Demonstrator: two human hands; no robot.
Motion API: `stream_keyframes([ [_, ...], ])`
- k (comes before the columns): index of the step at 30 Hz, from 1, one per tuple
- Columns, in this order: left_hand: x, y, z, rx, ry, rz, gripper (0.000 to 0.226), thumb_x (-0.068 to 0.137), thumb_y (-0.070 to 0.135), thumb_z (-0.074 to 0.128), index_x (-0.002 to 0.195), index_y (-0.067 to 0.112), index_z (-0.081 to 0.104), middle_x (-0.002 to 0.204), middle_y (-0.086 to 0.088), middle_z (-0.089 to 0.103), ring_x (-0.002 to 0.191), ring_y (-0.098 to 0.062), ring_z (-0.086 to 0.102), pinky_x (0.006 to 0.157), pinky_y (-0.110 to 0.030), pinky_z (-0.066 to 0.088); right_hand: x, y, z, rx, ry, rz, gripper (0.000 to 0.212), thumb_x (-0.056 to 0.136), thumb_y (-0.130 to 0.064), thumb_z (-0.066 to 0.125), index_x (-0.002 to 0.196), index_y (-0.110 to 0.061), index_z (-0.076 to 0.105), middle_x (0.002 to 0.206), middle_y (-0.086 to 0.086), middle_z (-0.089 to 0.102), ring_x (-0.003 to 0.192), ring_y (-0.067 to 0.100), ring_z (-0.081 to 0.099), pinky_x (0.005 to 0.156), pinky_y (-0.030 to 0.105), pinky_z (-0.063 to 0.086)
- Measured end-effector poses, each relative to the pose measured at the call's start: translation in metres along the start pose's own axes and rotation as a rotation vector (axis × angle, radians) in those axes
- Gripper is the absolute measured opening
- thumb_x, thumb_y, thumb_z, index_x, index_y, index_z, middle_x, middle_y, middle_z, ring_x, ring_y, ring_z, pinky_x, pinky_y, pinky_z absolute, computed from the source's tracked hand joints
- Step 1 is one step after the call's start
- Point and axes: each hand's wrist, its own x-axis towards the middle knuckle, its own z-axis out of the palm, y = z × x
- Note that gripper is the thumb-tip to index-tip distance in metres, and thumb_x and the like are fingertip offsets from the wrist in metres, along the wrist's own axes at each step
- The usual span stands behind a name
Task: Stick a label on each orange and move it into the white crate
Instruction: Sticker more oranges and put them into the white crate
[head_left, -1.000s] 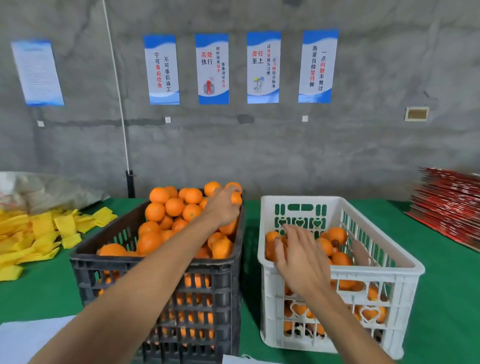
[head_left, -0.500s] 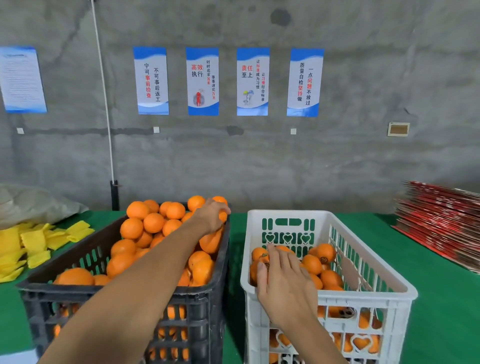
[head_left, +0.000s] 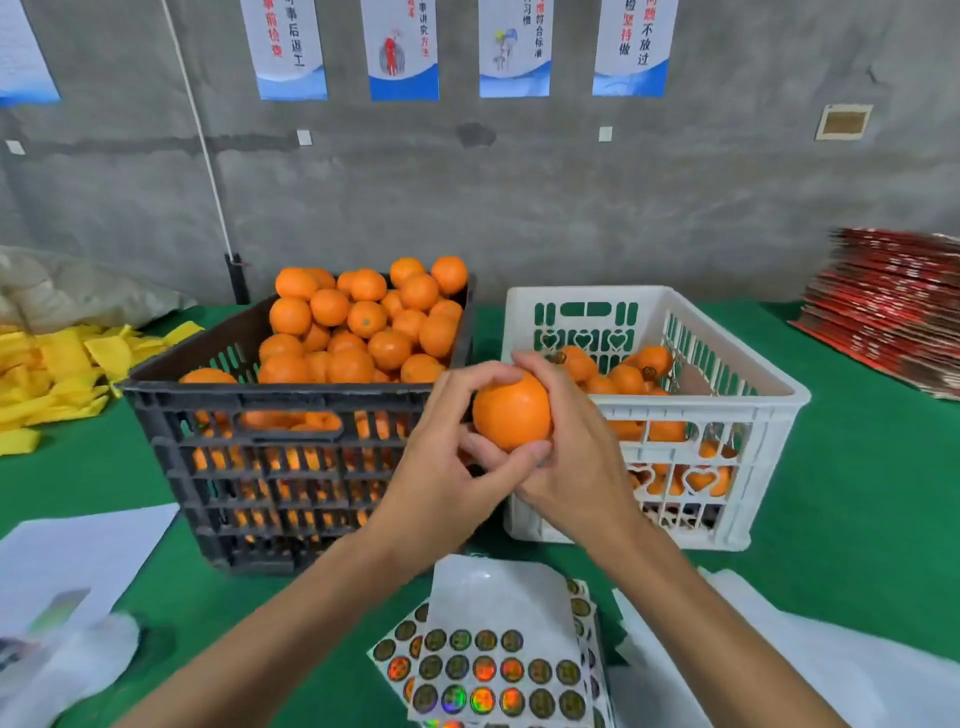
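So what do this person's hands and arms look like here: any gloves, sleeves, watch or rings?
Both arms are bare as far as the frame shows: no sleeve on either forearm. The left hand and right hand wear no gloves, and no watch, bracelet or ring shows on the sides facing the camera. Fingernails look short and plain. No markings or bandages are visible.

Fruit-packing workshop — heaped black crate (head_left: 291, 415), slogan posters (head_left: 400, 52).
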Motion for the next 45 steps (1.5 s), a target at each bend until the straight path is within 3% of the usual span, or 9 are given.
stream_keyframes([
  [4,-0.05,-0.037,0.02,0.016,-0.031,-0.134,0.061,0.093,0.03,0.079,0.145,0.034,0.047,0.147,0.008,0.046,0.128,-0.014,0.059,0.097,-0.034,0.058,-0.053,0.02,0.016,-0.075,-0.219,0.153,0.083,0.084,-0.057,0.077,0.151,-0.025,0.04,0.146,-0.004,0.053,0.126,0.015,0.054,0.1,0.038,0.051],
  [7,-0.081,-0.066,0.032,-0.055,-0.106,-0.251,0.062,0.095,0.025,0.078,0.142,0.047,0.045,0.147,0.008,0.044,0.122,-0.008,0.063,0.093,-0.025,0.058,-0.091,0.039,0.027,-0.092,-0.401,0.262,0.087,0.089,-0.058,0.07,0.158,-0.033,0.024,0.155,-0.006,0.044,0.133,0.015,0.05,0.105,0.041,0.049],
  [10,-0.109,-0.088,0.037,-0.149,-0.128,-0.45,0.061,0.093,0.03,0.079,0.139,0.05,0.045,0.143,-0.003,0.05,0.117,-0.026,0.068,0.095,-0.041,0.061,-0.122,0.052,0.029,-0.123,-0.584,0.33,0.089,0.09,-0.069,0.062,0.16,-0.04,0.013,0.157,-0.011,0.042,0.135,0.011,0.048,0.108,0.041,0.049],
  [13,-0.129,-0.105,0.037,-0.291,0.005,-0.521,0.058,0.095,0.032,0.077,0.142,0.042,0.045,0.122,-0.011,0.063,0.092,-0.035,0.073,0.084,-0.04,0.063,-0.146,0.053,0.027,0.011,-0.695,0.353,0.081,0.083,-0.081,0.06,0.151,-0.048,0.028,0.138,-0.019,0.051,0.123,0.005,0.05,0.103,0.04,0.049],
  [17,-0.134,-0.115,0.04,-0.389,0.167,-0.556,0.053,0.099,0.033,0.073,0.144,0.035,0.044,0.099,0.0,0.072,0.08,-0.038,0.073,0.077,-0.036,0.062,-0.161,0.058,0.025,-0.187,-0.849,0.241,0.102,0.081,-0.091,0.044,0.161,-0.03,0.027,0.167,-0.015,0.019,0.152,0.006,0.013,0.125,0.034,0.013],
  [20,-0.136,-0.116,0.04,-0.422,0.207,-0.532,0.054,0.097,0.041,0.072,0.143,0.036,0.045,0.101,-0.001,0.073,0.081,-0.042,0.072,0.077,-0.04,0.062,-0.161,0.06,0.027,-0.189,-0.813,0.231,0.091,0.084,-0.084,0.046,0.157,-0.031,0.039,0.165,-0.017,0.027,0.151,0.002,0.017,0.124,0.028,0.012],
  [24,-0.137,-0.116,0.041,-0.424,0.244,-0.523,0.054,0.096,0.045,0.07,0.143,0.038,0.045,0.103,-0.013,0.072,0.083,-0.037,0.075,0.076,-0.036,0.062,-0.165,0.063,0.03,-0.109,-0.614,0.245,0.051,0.092,-0.059,0.063,0.134,-0.03,0.068,0.144,-0.021,0.054,0.135,0.0,0.043,0.116,0.034,0.033],
  [27,-0.137,-0.116,0.041,-0.429,0.224,-0.527,0.054,0.097,0.044,0.069,0.144,0.038,0.043,0.106,-0.004,0.073,0.085,-0.037,0.075,0.078,-0.036,0.062,-0.166,0.064,0.032,-0.127,-0.555,0.175,0.039,0.092,-0.05,0.068,0.122,-0.026,0.076,0.131,-0.018,0.064,0.121,0.005,0.054,0.105,0.034,0.043],
  [45,-0.135,-0.114,0.042,-0.422,0.216,-0.598,0.046,0.103,0.031,0.067,0.14,0.044,0.043,0.109,0.003,0.069,0.087,-0.033,0.076,0.079,-0.031,0.06,-0.167,0.055,0.031,-0.467,-0.438,-0.407,0.022,0.099,-0.028,0.065,0.111,-0.017,0.08,0.119,-0.003,0.076,0.104,0.017,0.071,0.1,0.038,0.055],
])
